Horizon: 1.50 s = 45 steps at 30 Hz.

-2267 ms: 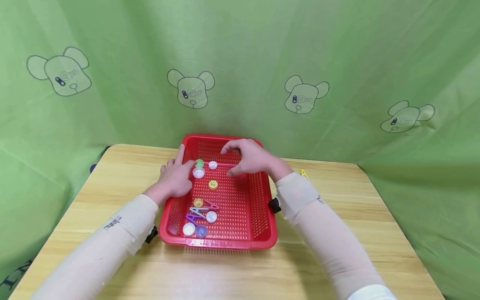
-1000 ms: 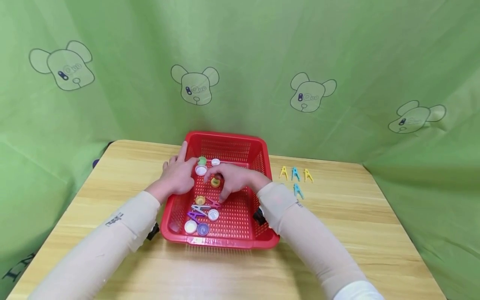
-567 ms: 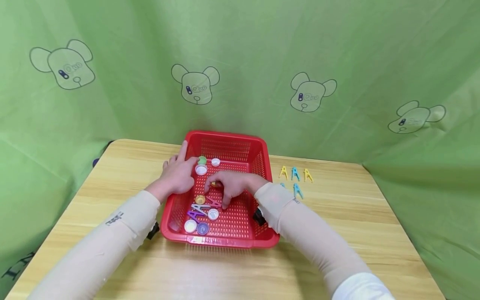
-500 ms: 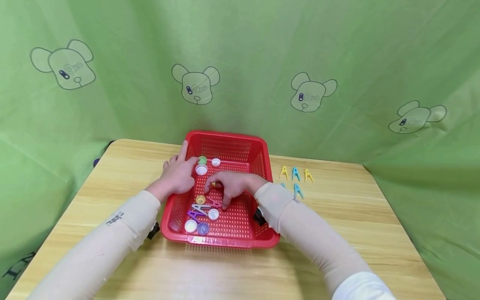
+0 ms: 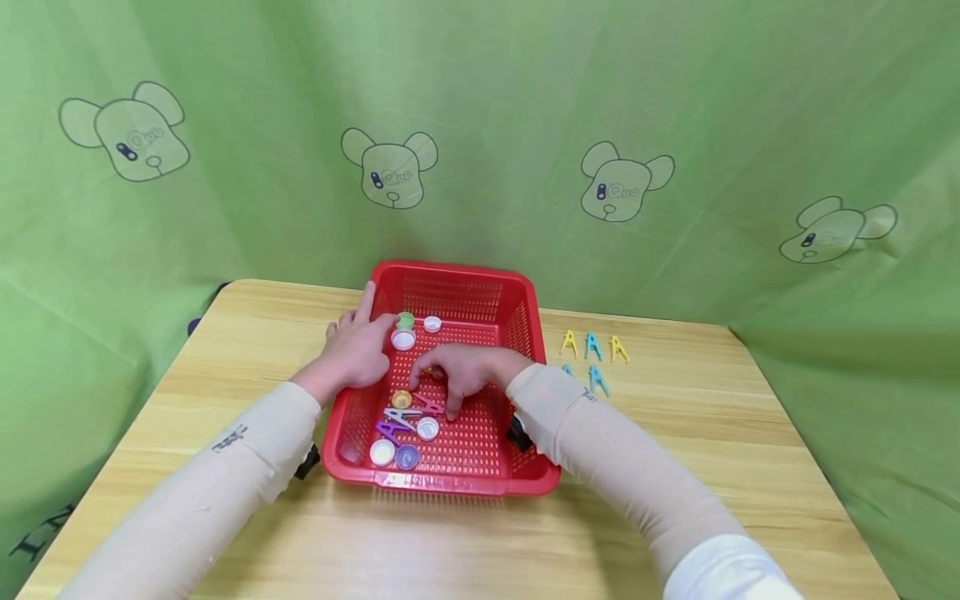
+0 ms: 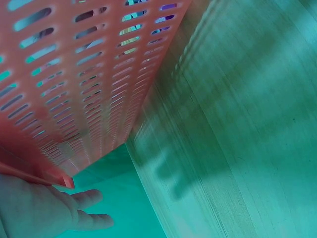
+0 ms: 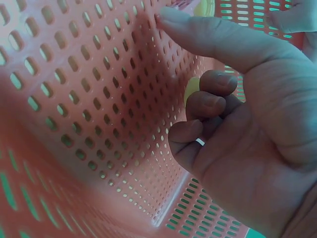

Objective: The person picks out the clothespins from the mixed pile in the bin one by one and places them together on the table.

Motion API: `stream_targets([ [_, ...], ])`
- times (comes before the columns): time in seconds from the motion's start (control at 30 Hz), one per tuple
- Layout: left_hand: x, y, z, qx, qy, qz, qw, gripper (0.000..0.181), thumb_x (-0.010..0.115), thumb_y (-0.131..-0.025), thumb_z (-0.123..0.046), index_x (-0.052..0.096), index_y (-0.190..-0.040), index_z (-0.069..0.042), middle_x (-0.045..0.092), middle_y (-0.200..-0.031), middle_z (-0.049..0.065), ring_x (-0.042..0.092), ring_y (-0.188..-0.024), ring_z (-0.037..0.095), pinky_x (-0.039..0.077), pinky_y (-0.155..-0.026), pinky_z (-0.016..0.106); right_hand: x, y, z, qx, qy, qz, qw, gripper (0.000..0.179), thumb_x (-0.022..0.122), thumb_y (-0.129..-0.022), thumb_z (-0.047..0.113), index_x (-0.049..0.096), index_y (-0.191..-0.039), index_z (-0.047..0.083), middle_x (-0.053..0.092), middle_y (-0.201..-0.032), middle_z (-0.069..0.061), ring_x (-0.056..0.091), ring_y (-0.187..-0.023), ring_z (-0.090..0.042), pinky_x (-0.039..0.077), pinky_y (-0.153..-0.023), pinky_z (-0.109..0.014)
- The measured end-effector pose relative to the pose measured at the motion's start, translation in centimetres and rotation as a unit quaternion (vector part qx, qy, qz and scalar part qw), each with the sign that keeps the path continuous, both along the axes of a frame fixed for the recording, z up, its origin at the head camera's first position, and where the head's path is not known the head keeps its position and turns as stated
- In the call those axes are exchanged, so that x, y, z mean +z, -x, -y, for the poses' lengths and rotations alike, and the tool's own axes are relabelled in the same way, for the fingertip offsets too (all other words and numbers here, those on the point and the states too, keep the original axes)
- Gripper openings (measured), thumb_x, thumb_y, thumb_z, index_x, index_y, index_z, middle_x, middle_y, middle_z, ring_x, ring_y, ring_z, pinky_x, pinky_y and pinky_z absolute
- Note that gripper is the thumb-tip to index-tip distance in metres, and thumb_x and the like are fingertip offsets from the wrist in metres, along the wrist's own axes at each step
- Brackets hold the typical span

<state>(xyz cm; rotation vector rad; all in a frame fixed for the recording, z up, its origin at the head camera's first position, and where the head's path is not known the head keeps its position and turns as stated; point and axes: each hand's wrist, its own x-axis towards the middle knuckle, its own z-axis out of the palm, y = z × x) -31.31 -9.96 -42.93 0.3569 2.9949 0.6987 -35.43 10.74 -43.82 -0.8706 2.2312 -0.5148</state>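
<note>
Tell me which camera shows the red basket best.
The head view: it shows the red basket from above, rim and floor together, though the left hand and right hand hide parts. The left wrist view shows mainly one slotted wall from outside; the right wrist view shows only part of the inside.

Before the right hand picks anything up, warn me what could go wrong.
The right hand might nudge the orange cap or white clip lying close to the pink clip. Its curled fingers could knock the yellow cap just behind them. The left hand rests on the red basket; leaning harder could shift everything.
</note>
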Motion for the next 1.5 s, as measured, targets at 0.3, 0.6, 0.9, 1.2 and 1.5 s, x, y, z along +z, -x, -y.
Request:
stream_targets([
  [0.3, -0.1, -0.1, 0.0, -0.001, 0.002, -0.003, 1.0, 0.064, 0.064, -0.085, -0.004, 0.049, -0.147, -0.006, -0.012, -0.165, 0.016, 0.028, -0.134, 0.053, 0.018, -0.106, 0.071, -0.2, 0.0, 0.3, 0.018, -0.004, -0.006, 0.9998, 0.056, 0.091, -0.067, 0.004, 0.07, -0.113, 0.027, 0.061, -0.115, 0.006, 0.051, -0.107, -0.018, 0.047, -0.091, -0.033],
  [0.6, -0.1, 0.2, 0.0, -0.002, 0.004, -0.004, 1.0, 0.064, 0.064, -0.086, -0.005, 0.049, -0.148, -0.006, -0.012, -0.165, 0.016, 0.028, -0.133, 0.053, 0.018, -0.106, 0.072, -0.2, -0.1, 0.4, 0.029, -0.015, -0.026, 0.9991, 0.054, 0.092, -0.068, 0.007, 0.071, -0.111, 0.03, 0.061, -0.115, 0.009, 0.052, -0.108, -0.017, 0.047, -0.094, -0.034],
  [0.9, -0.2, 0.0, -0.1, -0.003, 0.004, -0.004, 1.0, 0.064, 0.064, -0.085, -0.004, 0.049, -0.147, -0.006, -0.012, -0.165, 0.016, 0.028, -0.134, 0.054, 0.017, -0.106, 0.072, -0.4, -0.2, 0.4, 0.05, -0.023, -0.05, 0.9973, 0.048, 0.093, -0.068, 0.011, 0.07, -0.106, 0.029, 0.063, -0.11, 0.009, 0.054, -0.105, -0.019, 0.05, -0.087, -0.032],
  [1.2, -0.1, 0.0, 0.0, 0.0, 0.007, -0.003, 1.0, 0.064, 0.064, -0.085, -0.005, 0.049, -0.147, -0.007, -0.011, -0.165, 0.016, 0.029, -0.133, 0.054, 0.019, -0.106, 0.071, 0.5, -0.3, 0.4, 0.03, -0.002, -0.044, 0.9986, 0.047, 0.093, -0.068, 0.014, 0.07, -0.107, 0.026, 0.063, -0.108, 0.005, 0.055, -0.103, -0.02, 0.051, -0.083, -0.031],
  [1.5, -0.2, 0.1, 0.0, -0.002, 0.003, 0.0, 1.0, 0.064, 0.064, -0.086, -0.005, 0.049, -0.147, -0.007, -0.013, -0.165, 0.016, 0.028, -0.134, 0.055, 0.017, -0.106, 0.072, 2.4, 0.0, -0.1, 0.016, 0.04, -0.05, 0.9978, 0.048, 0.092, -0.071, 0.016, 0.067, -0.112, 0.018, 0.063, -0.12, -0.009, 0.056, -0.111, -0.028, 0.05, -0.088, -0.032],
])
